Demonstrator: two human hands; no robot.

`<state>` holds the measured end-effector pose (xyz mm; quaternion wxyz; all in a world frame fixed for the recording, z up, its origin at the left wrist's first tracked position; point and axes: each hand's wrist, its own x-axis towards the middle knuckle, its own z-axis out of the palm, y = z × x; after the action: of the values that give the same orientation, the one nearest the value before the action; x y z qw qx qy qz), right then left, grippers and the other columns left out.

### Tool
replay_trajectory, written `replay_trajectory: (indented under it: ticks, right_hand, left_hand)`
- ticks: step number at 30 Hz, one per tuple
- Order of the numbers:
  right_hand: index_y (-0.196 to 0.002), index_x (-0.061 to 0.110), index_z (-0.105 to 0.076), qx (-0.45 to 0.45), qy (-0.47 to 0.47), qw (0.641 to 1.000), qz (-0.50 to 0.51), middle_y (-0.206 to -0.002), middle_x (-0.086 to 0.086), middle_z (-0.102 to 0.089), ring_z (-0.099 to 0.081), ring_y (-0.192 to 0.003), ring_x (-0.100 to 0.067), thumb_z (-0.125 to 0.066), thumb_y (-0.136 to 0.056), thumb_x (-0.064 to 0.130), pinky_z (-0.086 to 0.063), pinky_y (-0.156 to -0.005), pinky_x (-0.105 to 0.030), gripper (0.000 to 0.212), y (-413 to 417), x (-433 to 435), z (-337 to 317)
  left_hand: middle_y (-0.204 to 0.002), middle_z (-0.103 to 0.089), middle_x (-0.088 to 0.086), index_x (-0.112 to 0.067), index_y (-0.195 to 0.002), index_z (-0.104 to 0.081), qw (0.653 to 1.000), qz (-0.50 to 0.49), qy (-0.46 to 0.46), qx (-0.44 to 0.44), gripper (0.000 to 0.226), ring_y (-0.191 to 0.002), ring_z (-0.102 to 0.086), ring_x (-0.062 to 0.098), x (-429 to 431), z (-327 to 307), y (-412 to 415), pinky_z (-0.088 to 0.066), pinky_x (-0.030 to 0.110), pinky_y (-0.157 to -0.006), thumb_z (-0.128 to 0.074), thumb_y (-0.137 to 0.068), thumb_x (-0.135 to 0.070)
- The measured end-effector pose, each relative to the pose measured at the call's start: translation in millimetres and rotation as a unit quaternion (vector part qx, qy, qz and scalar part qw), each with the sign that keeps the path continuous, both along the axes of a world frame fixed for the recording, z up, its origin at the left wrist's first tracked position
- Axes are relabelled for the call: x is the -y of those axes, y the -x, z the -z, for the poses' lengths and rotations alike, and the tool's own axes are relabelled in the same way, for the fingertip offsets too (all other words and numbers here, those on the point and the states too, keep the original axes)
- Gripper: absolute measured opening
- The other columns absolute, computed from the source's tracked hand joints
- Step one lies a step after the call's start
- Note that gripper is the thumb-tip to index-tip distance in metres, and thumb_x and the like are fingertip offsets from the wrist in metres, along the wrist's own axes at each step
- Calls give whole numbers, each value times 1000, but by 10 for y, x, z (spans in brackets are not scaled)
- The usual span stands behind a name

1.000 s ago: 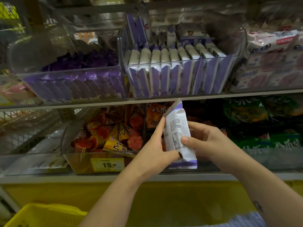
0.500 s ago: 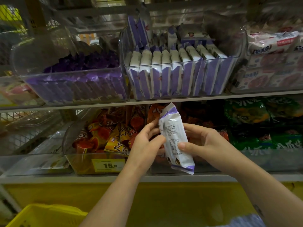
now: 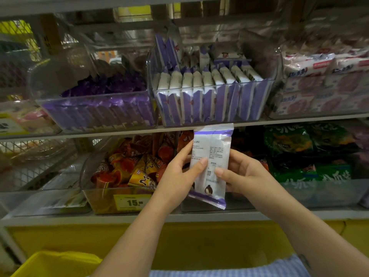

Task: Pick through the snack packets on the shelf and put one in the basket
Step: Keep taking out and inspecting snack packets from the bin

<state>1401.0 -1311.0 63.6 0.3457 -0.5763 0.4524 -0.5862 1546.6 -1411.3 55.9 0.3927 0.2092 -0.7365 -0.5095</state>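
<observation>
Here the person holds 1 snack packet (image 3: 211, 156) in both hands in front of the shelves. The packet is white with a purple band at the top and at the bottom. It stands almost upright, the lower end turned a little to the right. The side with small printed text faces the camera, and a small dark round figure shows near the bottom.

The left hand (image 3: 177, 180) pinches the left edge: the thumb lies flat on the front and the fingers (image 3: 187, 148) reach behind the packet. The right hand (image 3: 243, 172) pinches the right edge in the same way, thumb on the front and the other fingers curled behind, where they are mostly hidden.

The top of the packet reaches the edge of the upper shelf (image 3: 99, 132), just below a clear bin (image 3: 199, 88) full of similar white and purple packets that stand in rows. To the left of this bin another clear bin holds dark purple packets (image 3: 99, 112), and to the right lie pink and white packs (image 3: 319, 92).

Behind the hands, on the lower shelf (image 3: 60, 216), is a bin of orange and red cone-shaped snacks (image 3: 135, 168) with a yellow price label (image 3: 131, 201) that reads 15. Green packets (image 3: 299, 148) are to the right of the hands.

The yellow basket (image 3: 50, 264) shows only as a corner at the lower left, well apart from the packet. A blue checked cloth (image 3: 239, 268) is at the bottom edge.
</observation>
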Motion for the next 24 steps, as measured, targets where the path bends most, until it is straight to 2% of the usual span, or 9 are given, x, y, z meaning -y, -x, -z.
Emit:
replay_trajectory:
  ticks: [4,8,10,12,14,16,20,22,24]
  right_hand:
    - [-117,36,-60,40,34,997,52,-109,12,-73,-71,-99,-11,-66,-76,31,-59,-72,-26,41,-97,-91,-168]
    - [-112,36,-60,112,98,988,49,-106,9,-74,-72,-97,-14,-63,-77,26,-59,-67,-26,37,-173,-164,-518]
    - [-112,35,-59,155,118,980,47,-105,8,-74,-72,-97,-16,-62,-80,23,-59,-67,-28,34,-181,-151,-711]
    - [-130,34,-49,194,111,974,47,-103,4,-75,-73,-95,-19,-58,-90,16,-60,-66,-30,44,-190,-72,-882]
    - [-143,39,-34,195,80,976,53,-97,6,-75,-74,-90,-19,-51,-98,15,-60,-64,-30,54,-204,40,-1044]
    - [-136,43,-38,134,42,988,62,-93,8,-76,-74,-83,-16,-46,-101,18,-58,-60,-27,43,-202,162,-1218]
    - [-110,43,-54,-115,32,983,138,-96,5,-72,-72,-74,-10,-45,-102,26,-59,-61,-29,21,3,394,-1628]
    - [-101,32,-66,-282,57,933,216,-98,3,-73,-68,-79,-11,-49,-100,30,-58,-74,-35,17,189,526,-1836]
    - [-104,21,-73,-401,73,870,278,-98,6,-73,-64,-84,-8,-56,-96,30,-50,-79,-26,21,356,675,-2026]
  left_hand:
    - [-114,-66,-22,-63,-131,-40,999,16,42,-2,54,-100,-67,0,-145,-267,-117,-57,21,-72,-65,-90,-37]
    - [-120,-67,-16,-67,-122,-41,995,52,55,-57,65,-105,-69,11,-232,-654,-337,-58,25,-78,-72,-83,-27]
    - [-119,-69,-14,-58,-127,-42,992,68,69,-81,68,-104,-70,14,-279,-821,-415,-57,22,-77,-76,-78,-25]
    - [-115,-71,-12,-47,-130,-49,990,45,91,-96,66,-102,-71,14,-322,-955,-438,-58,25,-77,-79,-76,-24]
    - [-115,-72,-9,-41,-126,-59,985,-34,141,-94,54,-104,-69,14,-332,-1091,-422,-57,35,-88,-79,-78,-26]
    - [-116,-70,-10,-39,-122,-64,973,-109,190,-73,44,-106,-67,10,-296,-1258,-410,-55,37,-92,-77,-82,-27]
    - [-103,-64,-27,-38,-121,-65,945,-184,269,-15,39,-86,-62,-16,-115,-1668,-423,-47,3,-72,-73,-84,-27]
    - [-104,-60,-31,-35,-125,-64,924,-225,307,32,40,-87,-57,-20,33,-1881,-390,-41,0,-74,-72,-86,-31]
    - [-110,-61,-23,-30,-127,-64,905,-247,336,78,40,-91,-56,-10,194,-2080,-298,-37,5,-78,-70,-87,-30]
